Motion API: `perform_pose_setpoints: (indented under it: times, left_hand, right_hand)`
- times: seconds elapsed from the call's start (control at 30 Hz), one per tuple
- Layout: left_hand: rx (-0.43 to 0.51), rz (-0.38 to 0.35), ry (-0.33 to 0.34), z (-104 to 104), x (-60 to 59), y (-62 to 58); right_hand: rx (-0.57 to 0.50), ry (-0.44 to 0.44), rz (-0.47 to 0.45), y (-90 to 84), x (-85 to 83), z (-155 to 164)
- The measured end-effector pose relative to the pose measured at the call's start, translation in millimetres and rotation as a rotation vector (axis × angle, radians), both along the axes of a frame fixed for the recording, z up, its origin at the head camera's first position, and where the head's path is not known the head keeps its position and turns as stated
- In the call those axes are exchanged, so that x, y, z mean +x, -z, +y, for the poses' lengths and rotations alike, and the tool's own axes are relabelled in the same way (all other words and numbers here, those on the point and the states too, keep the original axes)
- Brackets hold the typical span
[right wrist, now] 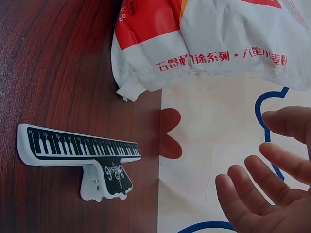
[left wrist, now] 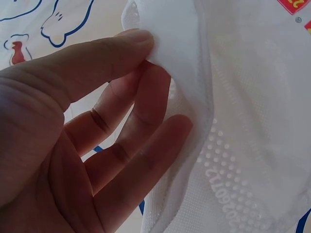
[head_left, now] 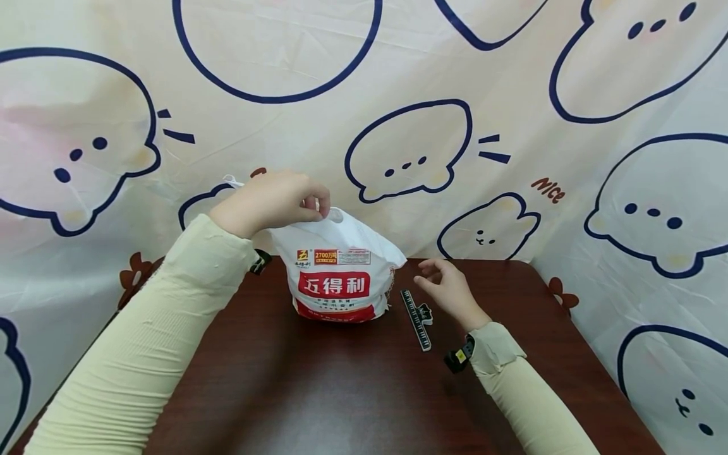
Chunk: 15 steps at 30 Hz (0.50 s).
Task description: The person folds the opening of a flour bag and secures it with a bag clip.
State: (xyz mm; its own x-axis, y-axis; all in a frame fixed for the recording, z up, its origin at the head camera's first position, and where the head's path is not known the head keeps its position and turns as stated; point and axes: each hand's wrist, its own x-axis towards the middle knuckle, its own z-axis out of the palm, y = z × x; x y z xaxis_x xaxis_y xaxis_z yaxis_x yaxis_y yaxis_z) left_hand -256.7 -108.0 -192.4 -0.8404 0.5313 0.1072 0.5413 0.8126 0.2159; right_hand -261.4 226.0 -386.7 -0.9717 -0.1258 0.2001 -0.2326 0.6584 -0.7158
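Observation:
A white and red flour bag (head_left: 335, 284) stands on the table, its upper part gathered and tilted to the left. My left hand (head_left: 279, 199) pinches the top edge of the bag between thumb and fingers; the left wrist view shows the folded white rim (left wrist: 182, 53) in that grip. Right of the bag lies a long clip (head_left: 416, 320) with a piano-key pattern and a "Music" tab (right wrist: 115, 177). Over the table near the clip hovers my right hand (head_left: 449, 294), fingers loosely bent and holding nothing.
Under everything is a dark brown wooden table (head_left: 341, 392). A pale cloth backdrop (head_left: 318, 145) printed with blue cartoon outlines rises right behind its far edge and along the sides.

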Motion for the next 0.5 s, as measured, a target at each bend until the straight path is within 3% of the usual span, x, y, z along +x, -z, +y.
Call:
perform_pose_setpoints:
  times: [0.5]
  left_hand:
    - [-0.002,0.005,0.007,0.2,-0.5,2.4]
  right_hand:
    - [0.058,0.037,-0.061,4.3,-3.6,4.6]
